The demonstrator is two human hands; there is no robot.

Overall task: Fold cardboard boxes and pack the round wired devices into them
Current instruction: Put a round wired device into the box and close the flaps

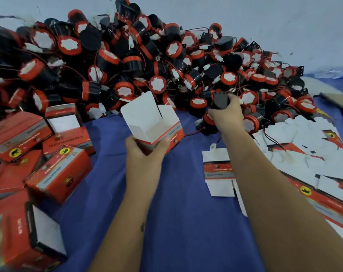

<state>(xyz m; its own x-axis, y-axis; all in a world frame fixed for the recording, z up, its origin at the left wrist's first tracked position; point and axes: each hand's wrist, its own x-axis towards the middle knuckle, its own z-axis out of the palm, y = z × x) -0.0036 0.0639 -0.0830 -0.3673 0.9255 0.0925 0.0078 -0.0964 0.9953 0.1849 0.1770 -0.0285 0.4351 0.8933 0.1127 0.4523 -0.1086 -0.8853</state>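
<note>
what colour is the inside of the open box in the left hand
White inside; the open box, held by the left hand, is red outside. Head view shows it.

A deep blue cloth [186, 222] covers the surface from the near edge back to the wall, lying mostly smooth with a few soft creases. Behind it rises a pale grey-white wall [264, 16], plain and scuffed with small dark marks. At the far right, a clear plastic bottle [333, 72] lies on its side against the wall, and a flat brown cardboard sheet [339, 100] lies just below it. The light is even and cool, with no hard shadows.
</note>
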